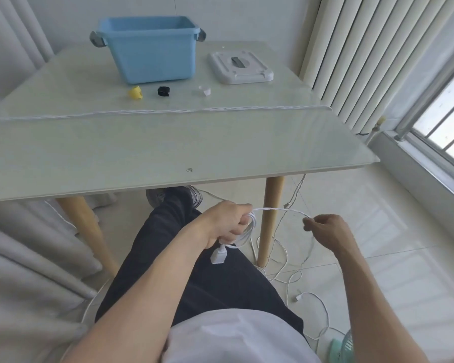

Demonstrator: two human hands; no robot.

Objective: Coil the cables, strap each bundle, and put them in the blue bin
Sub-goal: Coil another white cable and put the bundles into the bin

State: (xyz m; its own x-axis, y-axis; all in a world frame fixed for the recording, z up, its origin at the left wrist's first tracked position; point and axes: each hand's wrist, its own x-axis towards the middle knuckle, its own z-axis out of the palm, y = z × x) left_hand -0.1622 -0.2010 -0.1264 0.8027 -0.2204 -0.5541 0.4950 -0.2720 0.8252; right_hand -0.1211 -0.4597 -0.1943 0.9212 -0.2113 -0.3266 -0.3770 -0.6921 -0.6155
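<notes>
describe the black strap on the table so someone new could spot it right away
Start at the blue bin at the far side of the table. Three small rolled straps lie in a row just in front of it. The black strap is the middle one, between the yellow strap and the white strap.

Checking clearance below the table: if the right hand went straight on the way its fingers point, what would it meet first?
Probably the left hand holding the white cable coil; the right hand points leftward along the strand. Depth is uncertain.
</notes>
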